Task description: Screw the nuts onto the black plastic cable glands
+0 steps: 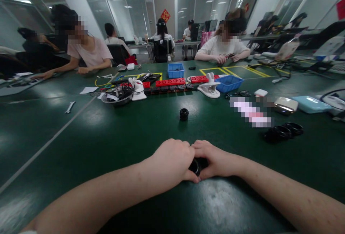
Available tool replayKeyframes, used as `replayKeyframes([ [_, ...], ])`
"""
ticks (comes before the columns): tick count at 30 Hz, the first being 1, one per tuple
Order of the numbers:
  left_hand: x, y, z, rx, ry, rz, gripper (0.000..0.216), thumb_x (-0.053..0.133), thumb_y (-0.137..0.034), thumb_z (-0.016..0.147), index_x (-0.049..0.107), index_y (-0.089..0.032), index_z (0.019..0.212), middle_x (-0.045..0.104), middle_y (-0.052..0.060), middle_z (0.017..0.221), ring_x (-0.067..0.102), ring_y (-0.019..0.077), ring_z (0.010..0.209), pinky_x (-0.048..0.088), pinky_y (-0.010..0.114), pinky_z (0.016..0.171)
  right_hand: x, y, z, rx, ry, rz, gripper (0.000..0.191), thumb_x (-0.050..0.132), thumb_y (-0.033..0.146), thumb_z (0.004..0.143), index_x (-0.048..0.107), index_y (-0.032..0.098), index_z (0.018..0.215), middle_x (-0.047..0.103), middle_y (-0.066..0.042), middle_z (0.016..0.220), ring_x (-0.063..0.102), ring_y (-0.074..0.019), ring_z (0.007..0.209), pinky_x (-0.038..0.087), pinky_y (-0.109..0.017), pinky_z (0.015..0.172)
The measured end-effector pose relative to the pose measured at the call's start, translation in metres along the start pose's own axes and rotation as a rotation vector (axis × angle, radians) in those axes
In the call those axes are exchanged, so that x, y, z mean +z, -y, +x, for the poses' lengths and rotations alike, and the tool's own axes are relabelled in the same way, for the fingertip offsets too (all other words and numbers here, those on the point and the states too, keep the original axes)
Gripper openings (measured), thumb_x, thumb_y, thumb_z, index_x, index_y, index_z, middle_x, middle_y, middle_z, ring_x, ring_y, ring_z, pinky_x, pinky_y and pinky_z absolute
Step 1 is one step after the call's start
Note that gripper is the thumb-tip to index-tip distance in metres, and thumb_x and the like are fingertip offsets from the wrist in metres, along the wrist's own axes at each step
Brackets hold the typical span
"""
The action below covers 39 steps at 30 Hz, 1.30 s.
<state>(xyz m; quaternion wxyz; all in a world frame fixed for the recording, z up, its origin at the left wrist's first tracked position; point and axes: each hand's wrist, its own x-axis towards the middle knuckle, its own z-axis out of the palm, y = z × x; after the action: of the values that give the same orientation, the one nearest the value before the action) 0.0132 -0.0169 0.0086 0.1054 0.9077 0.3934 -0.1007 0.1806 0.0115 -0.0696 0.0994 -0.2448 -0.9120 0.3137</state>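
Near the front of the green table, my left hand [176, 158] and my right hand [215, 158] meet with fingers curled around a black ring-shaped fitting [195, 167]. Its round opening shows between my thumbs and fingers; the rest is covered. Both hands are closed on it, low over the tabletop. A short black ribbed fitting [184, 114] stands by itself farther back, beyond my knuckles. To the right lie larger black ring fittings [281, 132], side by side.
Red power strips [170, 82] cross the table's middle between white clip stands [209, 86]. A metal bowl of cables [118, 97], blue bins [175, 70] and a wrench [70, 107] lie around. A light blue case [311, 104] sits right. Co-workers [225, 49] sit opposite.
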Motion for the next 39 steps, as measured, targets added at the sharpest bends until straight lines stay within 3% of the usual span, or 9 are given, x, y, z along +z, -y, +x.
replayKeyframes([
  [4, 0.006, -0.011, 0.001, -0.133, 0.004, 0.095, 0.055, 0.060, -0.059, 0.069, 0.064, -0.007, 0.085, 0.065, 0.011, 0.077, 0.063, 0.0268, 0.070, 0.045, 0.032, 0.059, 0.000, 0.002, 0.001, 0.015, 0.013, -0.023, 0.038, 0.069, 0.042, 0.067, 0.061, 0.021, 0.097, 0.056, -0.002, 0.088, 0.047, -0.0179, 0.086, 0.031, -0.033, 0.078],
  [13, 0.030, -0.022, 0.001, -0.235, -0.198, 0.154, 0.050, 0.053, -0.058, 0.077, 0.064, -0.009, 0.070, 0.063, 0.011, 0.065, 0.061, 0.0241, 0.059, 0.041, 0.030, 0.052, -0.002, 0.006, 0.001, 0.029, 0.008, -0.045, 0.032, 0.068, 0.043, 0.067, 0.062, 0.019, 0.087, 0.055, -0.002, 0.085, 0.047, -0.0171, 0.082, 0.032, -0.032, 0.076],
  [18, 0.018, -0.019, -0.002, -0.287, -0.103, 0.072, 0.070, 0.047, -0.074, 0.066, 0.065, -0.008, 0.079, 0.064, 0.012, 0.072, 0.061, 0.0274, 0.066, 0.044, 0.033, 0.055, -0.001, 0.004, 0.000, 0.024, 0.007, -0.041, 0.034, 0.064, 0.046, 0.071, 0.062, 0.019, 0.093, 0.056, -0.004, 0.087, 0.047, -0.0184, 0.084, 0.033, -0.033, 0.076],
  [20, 0.006, -0.012, -0.006, -0.208, -0.107, 0.026, 0.070, 0.044, -0.075, 0.067, 0.064, -0.010, 0.084, 0.065, 0.011, 0.077, 0.061, 0.0278, 0.070, 0.045, 0.035, 0.058, -0.001, 0.003, 0.000, 0.016, 0.002, -0.031, 0.040, 0.065, 0.046, 0.070, 0.061, 0.020, 0.100, 0.057, -0.004, 0.088, 0.047, -0.0185, 0.085, 0.034, -0.034, 0.077],
  [22, -0.004, -0.003, -0.010, 0.012, -0.168, -0.033, 0.057, 0.050, -0.065, 0.073, 0.063, -0.014, 0.093, 0.065, 0.008, 0.084, 0.060, 0.0249, 0.077, 0.045, 0.036, 0.068, -0.001, 0.002, -0.001, 0.009, -0.009, -0.020, 0.044, 0.068, 0.045, 0.067, 0.060, 0.020, 0.102, 0.057, -0.003, 0.090, 0.048, -0.0188, 0.086, 0.033, -0.035, 0.079],
  [25, -0.012, 0.011, -0.014, 0.377, -0.135, -0.129, 0.030, 0.067, -0.034, 0.075, 0.061, -0.019, 0.101, 0.063, 0.003, 0.102, 0.055, 0.0198, 0.098, 0.037, 0.032, 0.089, -0.001, 0.002, -0.001, -0.004, -0.015, -0.004, 0.040, 0.072, 0.042, 0.064, 0.062, 0.021, 0.096, 0.057, -0.002, 0.091, 0.048, -0.0189, 0.087, 0.033, -0.035, 0.079],
  [27, -0.011, 0.017, -0.013, 0.471, -0.078, -0.189, 0.027, 0.067, -0.017, 0.076, 0.061, -0.021, 0.101, 0.061, 0.002, 0.108, 0.051, 0.0167, 0.104, 0.035, 0.027, 0.092, 0.000, 0.002, -0.001, -0.003, -0.014, -0.002, 0.035, 0.072, 0.041, 0.063, 0.063, 0.020, 0.089, 0.057, -0.002, 0.090, 0.048, -0.0186, 0.087, 0.033, -0.034, 0.079],
  [31, -0.005, 0.016, -0.007, 0.490, -0.035, -0.192, 0.020, 0.061, -0.010, 0.079, 0.063, -0.021, 0.096, 0.062, 0.002, 0.101, 0.052, 0.0158, 0.102, 0.038, 0.025, 0.088, 0.001, 0.000, -0.001, 0.006, -0.027, -0.014, 0.032, 0.073, 0.042, 0.062, 0.063, 0.018, 0.081, 0.056, -0.003, 0.090, 0.048, -0.0187, 0.088, 0.034, -0.034, 0.079],
  [39, -0.002, 0.006, -0.004, 0.329, -0.030, -0.126, 0.011, 0.063, -0.022, 0.079, 0.066, -0.017, 0.088, 0.063, 0.004, 0.101, 0.056, 0.0197, 0.094, 0.042, 0.030, 0.082, 0.001, 0.001, -0.001, 0.000, -0.016, -0.008, 0.031, 0.072, 0.039, 0.064, 0.063, 0.020, 0.086, 0.057, -0.002, 0.089, 0.048, -0.0177, 0.086, 0.033, -0.033, 0.078],
])
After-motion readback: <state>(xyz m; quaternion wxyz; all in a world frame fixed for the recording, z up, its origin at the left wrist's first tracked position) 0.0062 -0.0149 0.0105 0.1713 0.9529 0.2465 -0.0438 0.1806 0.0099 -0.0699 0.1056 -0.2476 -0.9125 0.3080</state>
